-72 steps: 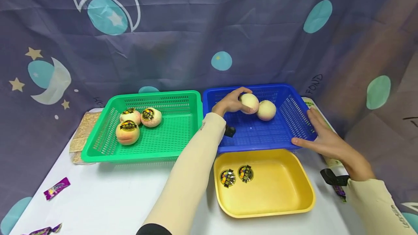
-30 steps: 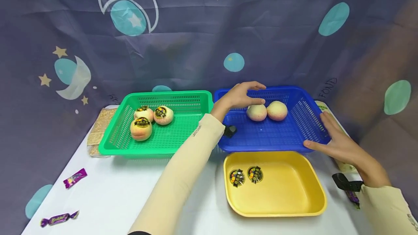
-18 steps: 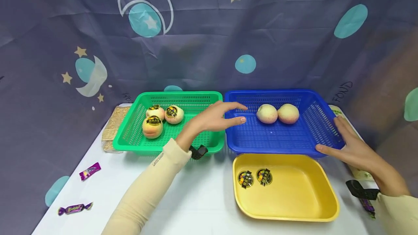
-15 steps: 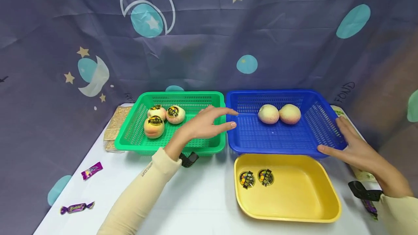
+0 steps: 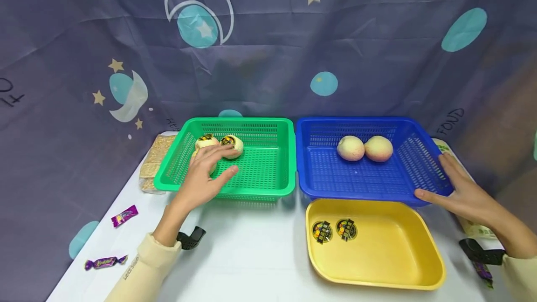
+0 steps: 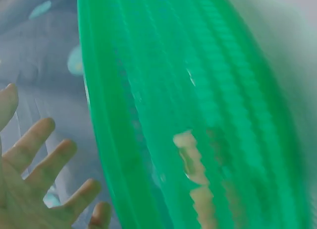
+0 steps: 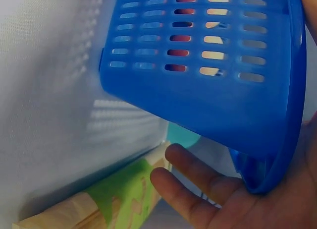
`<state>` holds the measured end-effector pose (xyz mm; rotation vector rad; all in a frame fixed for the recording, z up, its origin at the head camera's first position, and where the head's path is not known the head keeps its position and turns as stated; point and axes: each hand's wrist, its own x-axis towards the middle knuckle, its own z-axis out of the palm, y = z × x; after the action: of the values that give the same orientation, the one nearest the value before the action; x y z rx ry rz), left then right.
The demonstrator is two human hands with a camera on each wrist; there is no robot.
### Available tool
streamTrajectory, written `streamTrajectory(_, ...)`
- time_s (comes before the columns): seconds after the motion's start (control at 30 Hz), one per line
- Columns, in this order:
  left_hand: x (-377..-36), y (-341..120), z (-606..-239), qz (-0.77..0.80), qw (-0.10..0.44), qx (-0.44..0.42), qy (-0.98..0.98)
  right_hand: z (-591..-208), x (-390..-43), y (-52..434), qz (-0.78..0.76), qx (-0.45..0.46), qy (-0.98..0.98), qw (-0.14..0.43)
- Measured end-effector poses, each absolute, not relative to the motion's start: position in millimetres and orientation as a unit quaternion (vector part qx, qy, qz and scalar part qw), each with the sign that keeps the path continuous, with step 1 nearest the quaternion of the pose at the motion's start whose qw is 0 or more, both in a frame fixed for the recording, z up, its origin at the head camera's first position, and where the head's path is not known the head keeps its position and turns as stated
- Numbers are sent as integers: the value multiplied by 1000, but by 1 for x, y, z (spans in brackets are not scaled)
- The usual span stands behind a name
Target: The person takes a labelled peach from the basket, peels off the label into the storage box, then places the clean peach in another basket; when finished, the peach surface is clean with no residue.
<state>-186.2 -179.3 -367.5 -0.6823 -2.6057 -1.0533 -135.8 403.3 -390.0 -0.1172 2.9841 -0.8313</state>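
Three peaches point(image 5: 232, 147) are bunched at the left end of the green basket point(image 5: 260, 167), the front one mostly covered by the left hand point(image 5: 205, 176), which is hovered over them. Black-and-gold stickers can be seen on the other two. That hand's fingers and thumb are spread well apart, and nothing is held in it.

Two more peaches point(image 5: 365, 148) are parked side by side, touching, in the blue basket point(image 5: 335, 176). Its near right corner is touched by the right hand point(image 5: 467, 195), thumb apart from the fingers, those pretty straight along the outside.

A yellow tray point(image 5: 377, 250) is placed just in front of that basket, with two stickers point(image 5: 321, 231) stuck inside. Purple candies point(image 5: 106, 263) are scattered on the white table point(image 5: 251, 250), and everything's backed by a moon-and-star curtain point(image 5: 268, 36).
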Motion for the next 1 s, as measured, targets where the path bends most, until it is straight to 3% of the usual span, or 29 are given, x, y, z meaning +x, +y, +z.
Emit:
streamTrajectory(0.43, -174, -255, -399, -295, 223, -71, -927, -389, -139, 403, -243, -29, 970, 17)
streamTrajectory(0.8, -176, -275, -420, -283, 228, -27, -931, -376, -152, 393, -146, 13, 989, -36)
streamTrajectory(1.0, -173, -279, -426, -268, 219, -19, -938, -365, -163, 369, -144, -7, 988, -50)
